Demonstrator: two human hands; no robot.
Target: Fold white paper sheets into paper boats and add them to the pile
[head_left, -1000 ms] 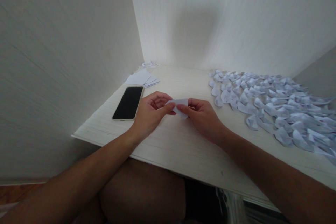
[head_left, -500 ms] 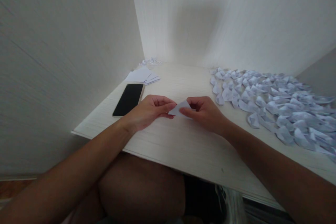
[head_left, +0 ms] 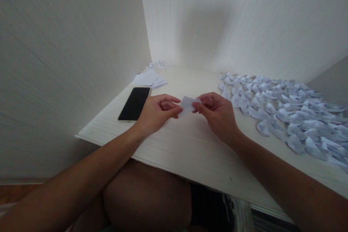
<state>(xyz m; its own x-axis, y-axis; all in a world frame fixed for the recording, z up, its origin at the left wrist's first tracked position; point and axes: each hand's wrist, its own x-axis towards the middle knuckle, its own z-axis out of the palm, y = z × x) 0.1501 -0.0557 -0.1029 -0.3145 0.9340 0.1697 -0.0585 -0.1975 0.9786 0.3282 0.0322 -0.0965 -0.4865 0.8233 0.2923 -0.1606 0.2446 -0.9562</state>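
Observation:
A small folded piece of white paper (head_left: 187,105) is held between my two hands, just above the white table (head_left: 174,141). My left hand (head_left: 160,110) pinches its left edge between thumb and fingers. On the other side, my right hand (head_left: 216,110) grips the right end, with the thumb on top and fingertips behind. The paper shows a flat, roughly four-sided face toward me. Its far side and any inner folds are hidden.
A dark-screened phone (head_left: 134,104) lies left of my left hand. Behind it rest flat white paper sheets (head_left: 148,78) and thin paper scraps (head_left: 158,64) in the corner. Many folded paper pieces (head_left: 282,107) cover the right side. Walls (head_left: 190,18) rise behind and left.
The paper has turned from a triangular outline to a roughly four-sided face. My right hand has shifted slightly right and up, its fingers regripping the paper's edge.

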